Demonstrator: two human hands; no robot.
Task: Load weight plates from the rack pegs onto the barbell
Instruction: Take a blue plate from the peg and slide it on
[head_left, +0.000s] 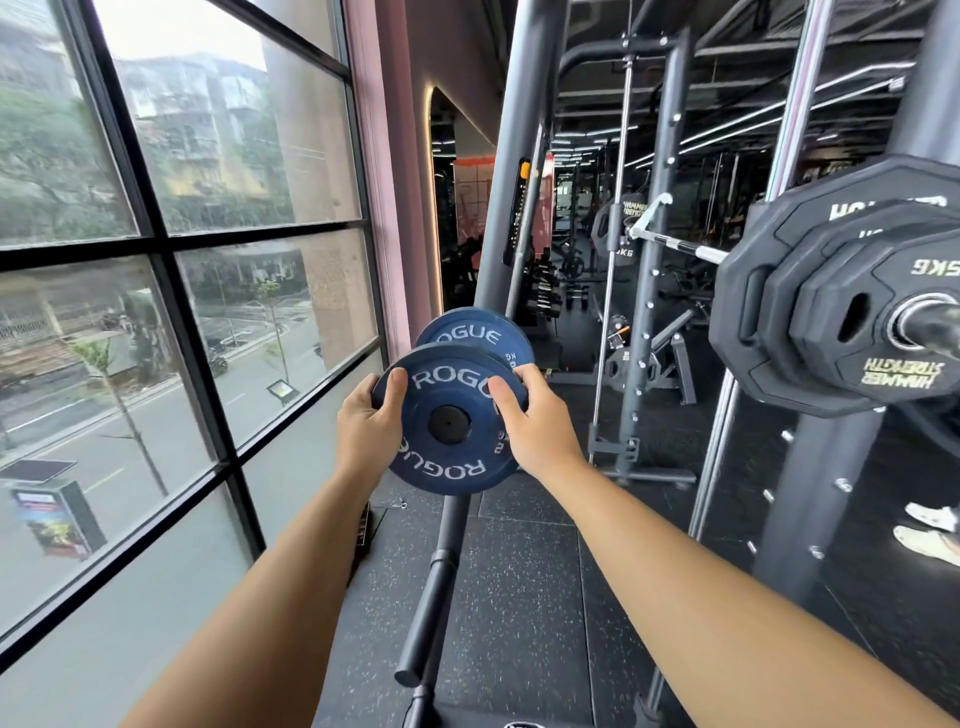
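A small blue plate marked ROGUE (447, 447) faces me at the middle of the view. My left hand (370, 420) grips its left rim and my right hand (532, 423) grips its right rim. Right behind it sits a second blue ROGUE plate (470, 330); whether the two touch I cannot tell. A black peg (434, 587) slants from below the plates down toward me, its top hidden behind the near plate. At the right edge, the barbell sleeve (930, 325) carries three black polygonal plates (810, 312), and its steel shaft (675, 244) runs back into the rack.
Tall windows (156, 249) close off the left side. Dark rack uprights (826, 493) with bolt holes stand at the right, a slimmer one (649, 260) further back. Someone's white shoes (932, 530) show at the right edge. Black rubber floor (519, 597) lies below.
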